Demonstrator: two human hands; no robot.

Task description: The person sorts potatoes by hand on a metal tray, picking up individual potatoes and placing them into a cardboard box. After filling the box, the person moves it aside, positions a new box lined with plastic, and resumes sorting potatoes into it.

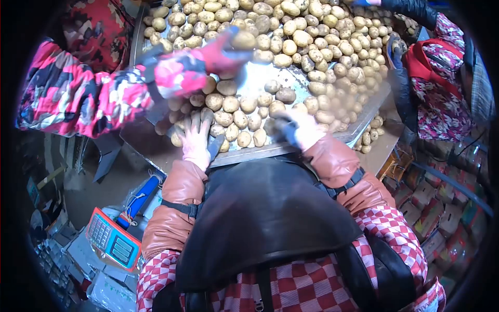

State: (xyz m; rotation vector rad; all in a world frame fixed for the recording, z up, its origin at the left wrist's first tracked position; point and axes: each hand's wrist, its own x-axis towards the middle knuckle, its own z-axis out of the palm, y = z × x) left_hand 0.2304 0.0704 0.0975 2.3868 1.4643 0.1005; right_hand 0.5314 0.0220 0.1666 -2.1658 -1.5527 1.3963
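A metal table (pixel 260 78) is heaped with several small yellow-brown potatoes (pixel 291 36). My left hand (pixel 196 139), in a pale glove, lies flat with fingers spread on the potatoes at the table's near edge. My right hand (pixel 303 129), also gloved and blurred, rests at the near edge among potatoes, and whether it grips one is unclear. A co-worker's arm in a red patterned sleeve (pixel 171 73) reaches in from the left over the pile. A dark open sack (pixel 270 208) hangs in front of my chest, below the table edge.
A second person in a floral jacket (pixel 442 93) stands at the right by the table. An orange weighing scale (pixel 112 239) sits on the floor at the lower left. Stacked boxes (pixel 436 213) fill the lower right. A few potatoes (pixel 370 136) lie past the table's right corner.
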